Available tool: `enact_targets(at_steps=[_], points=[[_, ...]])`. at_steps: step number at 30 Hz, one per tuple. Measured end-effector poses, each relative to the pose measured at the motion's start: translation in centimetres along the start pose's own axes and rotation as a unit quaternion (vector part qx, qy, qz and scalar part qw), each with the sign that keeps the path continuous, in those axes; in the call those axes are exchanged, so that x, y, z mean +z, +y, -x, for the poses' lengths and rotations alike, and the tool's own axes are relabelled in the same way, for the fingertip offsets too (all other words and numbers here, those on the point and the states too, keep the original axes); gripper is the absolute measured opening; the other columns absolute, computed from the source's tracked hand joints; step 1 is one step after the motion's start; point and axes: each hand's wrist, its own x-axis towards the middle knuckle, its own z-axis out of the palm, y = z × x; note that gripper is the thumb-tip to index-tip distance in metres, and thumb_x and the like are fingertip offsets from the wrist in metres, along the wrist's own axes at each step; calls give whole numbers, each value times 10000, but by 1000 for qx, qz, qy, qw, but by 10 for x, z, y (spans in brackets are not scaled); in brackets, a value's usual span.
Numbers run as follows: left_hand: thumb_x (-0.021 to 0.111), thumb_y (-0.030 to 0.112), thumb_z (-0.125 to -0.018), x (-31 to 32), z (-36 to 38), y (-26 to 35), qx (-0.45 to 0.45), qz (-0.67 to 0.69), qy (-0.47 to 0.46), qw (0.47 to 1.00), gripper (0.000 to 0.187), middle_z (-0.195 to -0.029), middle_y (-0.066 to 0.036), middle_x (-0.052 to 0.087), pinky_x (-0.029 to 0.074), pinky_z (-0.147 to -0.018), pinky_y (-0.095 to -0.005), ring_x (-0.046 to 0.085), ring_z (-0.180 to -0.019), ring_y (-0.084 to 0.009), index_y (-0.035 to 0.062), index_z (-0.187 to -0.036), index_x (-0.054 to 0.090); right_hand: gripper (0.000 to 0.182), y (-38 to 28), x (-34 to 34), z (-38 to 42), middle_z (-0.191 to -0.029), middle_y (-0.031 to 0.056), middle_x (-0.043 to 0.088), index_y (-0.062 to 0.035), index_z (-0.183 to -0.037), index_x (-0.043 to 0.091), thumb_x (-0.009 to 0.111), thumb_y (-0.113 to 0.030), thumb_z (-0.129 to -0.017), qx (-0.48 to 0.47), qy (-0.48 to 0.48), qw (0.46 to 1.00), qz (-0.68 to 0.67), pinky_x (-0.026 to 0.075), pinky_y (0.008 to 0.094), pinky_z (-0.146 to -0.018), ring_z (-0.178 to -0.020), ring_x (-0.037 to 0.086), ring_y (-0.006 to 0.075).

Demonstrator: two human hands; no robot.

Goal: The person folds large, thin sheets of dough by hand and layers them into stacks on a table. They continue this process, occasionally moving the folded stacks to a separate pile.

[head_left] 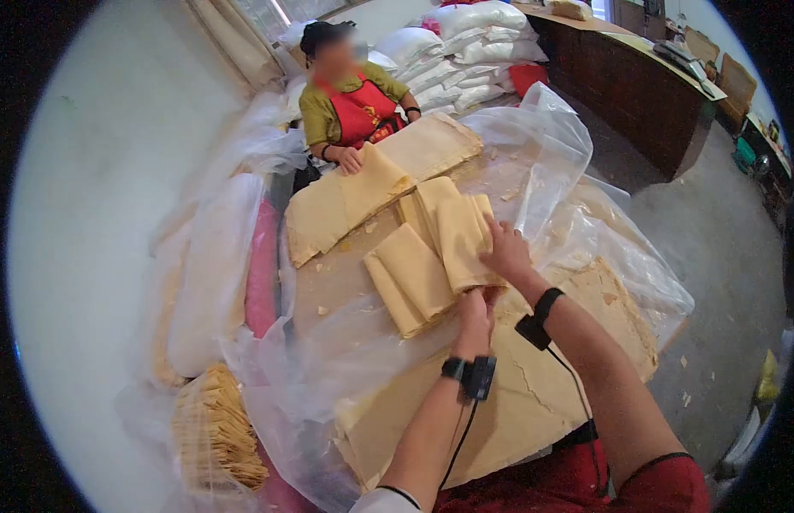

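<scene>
A folded yellow sheet bundle lies on the table between my hands, its near end raised. My left hand is at its near edge, fingers partly hidden beneath the bundle and closed on it. My right hand rests against its right side, with the fingers bent onto the sheets. Touching it on the left is another folded bundle, and a further folded piece lies behind. Nearest my body is a large flat stack of sheets with a cracked top.
Across the table, a co-worker in a red apron touches a long sheet stack. Clear plastic drapes the table. White sacks are piled behind; bagged folded sheets stand at lower left. A brown counter is upper right.
</scene>
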Motion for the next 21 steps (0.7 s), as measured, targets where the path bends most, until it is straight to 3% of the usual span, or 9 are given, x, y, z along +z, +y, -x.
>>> enact_targets(at_steps=[1, 4, 7, 11, 13, 15, 16, 20, 21], points=[[499, 29, -897, -2, 25, 2, 46, -13, 7, 999, 325, -1122, -115, 575, 559, -782, -348, 616, -966, -245, 15, -1219, 456, 707, -4, 13, 9, -1326, 202, 457, -239, -1380, 380, 722, -276, -762, -39, 8, 989, 143, 380, 558, -953, -1226, 419, 423], [489, 30, -909, -20, 97, 21, 67, -53, -32, 996, 325, -1119, -117, 573, 540, -834, -347, 608, -990, -227, 10, -1230, 437, 644, 19, 50, 13, -1467, 172, 291, -287, -1405, 380, 619, -381, -814, -60, -28, 986, 156, 282, 600, -1009, -1338, 280, 391], [510, 48, -904, -50, 139, 30, 44, -93, -87, 991, 312, -1153, -108, 563, 492, -897, -331, 580, -1040, -203, 8, -1211, 472, 578, 46, 84, 22, -1474, 174, 289, -283, -1406, 381, 527, -416, -863, -157, 46, 953, 254, 273, 586, -1025, -1346, 274, 402], [526, 85, -911, -95, 174, 38, 109, -319, -52, 940, 297, -1170, -113, 561, 471, -902, -316, 558, -1080, -197, -3, -1194, 508, 536, 32, 68, 16, -1461, 178, 305, -285, -1388, 404, 501, -413, -877, -162, 6, 950, 266, 272, 584, -1029, -1349, 265, 410], [541, 79, -898, -118, 199, 46, 127, -393, -33, 910, 300, -1181, -111, 560, 463, -900, -311, 553, -1086, -192, 0, -1187, 525, 512, 11, 46, 23, -1449, 177, 321, -238, -1356, 436, 511, -411, -881, -96, -56, 954, 277, 290, 576, -1021, -1343, 281, 392], [569, 77, -878, -147, 240, 58, 156, -476, 44, 864, 353, -1217, -89, 548, 467, -865, -273, 588, -990, -159, 38, -1226, 523, 517, 4, 35, 52, -1441, 180, 328, -203, -1339, 448, 537, -405, -871, -129, -43, 963, 233, 306, 566, -1014, -1332, 301, 384], [576, 62, -861, -181, 251, 54, 174, -444, 73, 876, 367, -1212, -91, 546, 469, -860, -279, 594, -962, -166, 37, -1224, 525, 525, 2, 28, 67, -1434, 183, 335, -169, -1321, 459, 562, -398, -860, -157, -21, 970, 186, 321, 556, -1008, -1321, 320, 375], [594, 40, -832, -258, 322, 57, 153, -416, 213, 871, 415, -1208, -101, 528, 453, -886, -299, 579, -973, -187, 38, -1239, 515, 583, 15, 18, 198, -1396, 195, 370, -99, -1305, 461, 652, -337, -808, -258, -158, 948, 97, 363, 501, -993, -1268, 382, 377], [595, 45, -831, -279, 335, 54, 176, -428, 238, 854, 424, -1213, -110, 516, 439, -908, -308, 556, -1014, -195, 30, -1245, 506, 617, -2, 4, 240, -1393, 202, 370, -78, -1301, 457, 674, -334, -784, -257, -250, 921, 155, 358, 490, -1004, -1274, 376, 376]])
